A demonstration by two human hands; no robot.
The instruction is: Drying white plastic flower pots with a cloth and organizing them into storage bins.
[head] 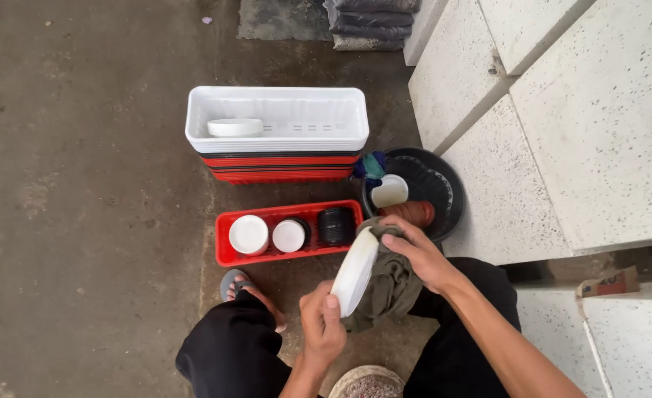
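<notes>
My left hand (321,321) grips the lower edge of a round white saucer (355,271), held tilted on edge above my knees. My right hand (417,252) presses a dark olive rag (388,286) against the saucer's back side. Just beyond, a red rectangular tray (227,234) on the floor holds two upturned white pots (249,234) and a black pot (336,225).
A white rectangular planter (276,118), with a white saucer (235,127) inside, sits stacked on red and black planters (280,166). A black round basin (430,184) holds a white saucer, terracotta pots and a blue cloth. Speckled stone slabs (562,110) rise at right. Dark sacks (369,23) lie at the back.
</notes>
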